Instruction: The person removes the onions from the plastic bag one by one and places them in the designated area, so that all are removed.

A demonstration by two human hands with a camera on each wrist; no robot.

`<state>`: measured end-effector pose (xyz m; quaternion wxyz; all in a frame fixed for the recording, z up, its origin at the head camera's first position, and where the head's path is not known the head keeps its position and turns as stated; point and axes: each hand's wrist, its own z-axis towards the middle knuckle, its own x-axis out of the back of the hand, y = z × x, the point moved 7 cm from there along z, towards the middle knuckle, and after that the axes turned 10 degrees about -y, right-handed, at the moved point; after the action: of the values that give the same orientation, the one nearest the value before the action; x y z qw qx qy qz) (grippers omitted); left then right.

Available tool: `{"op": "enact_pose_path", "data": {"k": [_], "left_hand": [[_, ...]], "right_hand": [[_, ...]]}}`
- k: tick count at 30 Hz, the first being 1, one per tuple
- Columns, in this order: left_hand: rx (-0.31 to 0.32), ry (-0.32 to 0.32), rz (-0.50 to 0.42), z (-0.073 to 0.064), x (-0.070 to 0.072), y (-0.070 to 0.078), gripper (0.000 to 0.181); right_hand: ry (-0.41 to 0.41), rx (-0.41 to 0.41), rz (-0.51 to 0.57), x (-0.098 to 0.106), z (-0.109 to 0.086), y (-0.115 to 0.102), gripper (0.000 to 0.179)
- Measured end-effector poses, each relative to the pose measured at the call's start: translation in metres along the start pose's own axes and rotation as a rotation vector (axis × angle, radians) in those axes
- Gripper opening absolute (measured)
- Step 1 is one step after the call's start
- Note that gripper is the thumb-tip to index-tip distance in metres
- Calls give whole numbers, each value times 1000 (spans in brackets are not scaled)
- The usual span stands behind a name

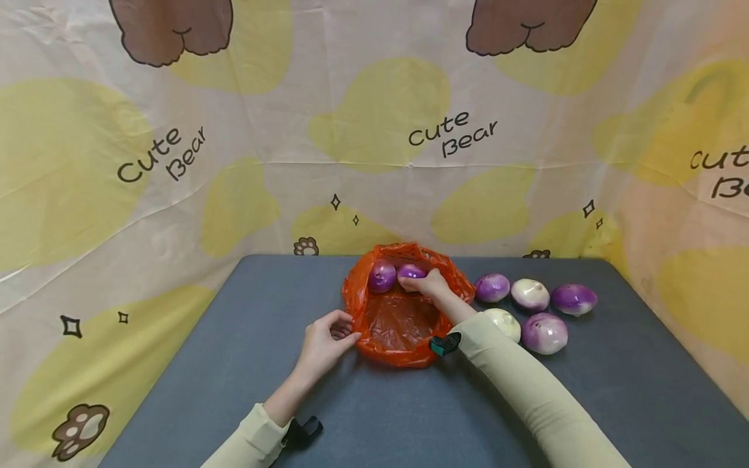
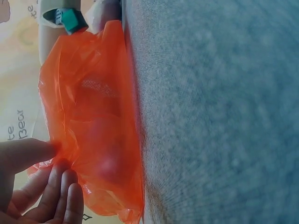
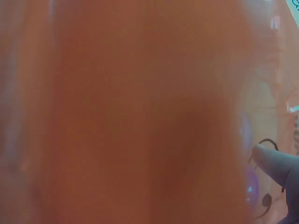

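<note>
An orange-red plastic bag (image 1: 404, 361) stands open on the table, its mouth facing up and toward me. Between thumb and fingertips my left hand (image 1: 326, 341) pinches the bag's left rim; the left wrist view shows thumb and fingers meeting on the thin plastic (image 2: 100, 116). Inside the bag, my right hand (image 1: 430, 285) holds a purple onion (image 1: 411, 272), its thumb across the front and the other fingers mostly hidden. Beside it at the back of the bag lies another purple onion (image 1: 382, 275). Blurred plastic fills most of the right wrist view, with the right thumb (image 3: 273, 163) at the edge.
Right of the bag lie several onions: purple ones (image 1: 492, 287) (image 1: 575, 299), a larger purple-white onion (image 1: 545, 333), and white ones (image 1: 530, 295) (image 1: 504, 323), one partly behind the right sleeve (image 1: 526, 383). A printed cloth (image 1: 374, 130) hangs behind the grey table (image 1: 281, 286).
</note>
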<state>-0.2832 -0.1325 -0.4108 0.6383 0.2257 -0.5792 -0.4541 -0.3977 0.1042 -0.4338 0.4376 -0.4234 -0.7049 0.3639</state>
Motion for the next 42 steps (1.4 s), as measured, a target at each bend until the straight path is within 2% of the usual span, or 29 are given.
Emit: {"op": "enact_pose_path", "data": {"k": [6,13,18,20,24,31,42], "left_hand": [[-2,-1,4,0,1,0,20],[-7,4,5,0,2,-1,20],[-13,-1,6,0,2,0,20],[-11,-3,4,1,1,0,20],[-4,1,2,1,2,-1,20],[-24,11,5,0,2,2,20],[-5,11,4,1,1,3,19]], "right_hand": [[-50,-3,-23,-3,0,-8,56],[22,-74,-92,3,11,-12,68],[-11,-30,-38,2,10,-5,45],[-15,-4,-22,2,7,-5,46],[-8,33,-35,2,4,-7,61],[-18,28,-112,-1,0,-7,82],[-17,126,-223,-4,-25,-22,79]]}}
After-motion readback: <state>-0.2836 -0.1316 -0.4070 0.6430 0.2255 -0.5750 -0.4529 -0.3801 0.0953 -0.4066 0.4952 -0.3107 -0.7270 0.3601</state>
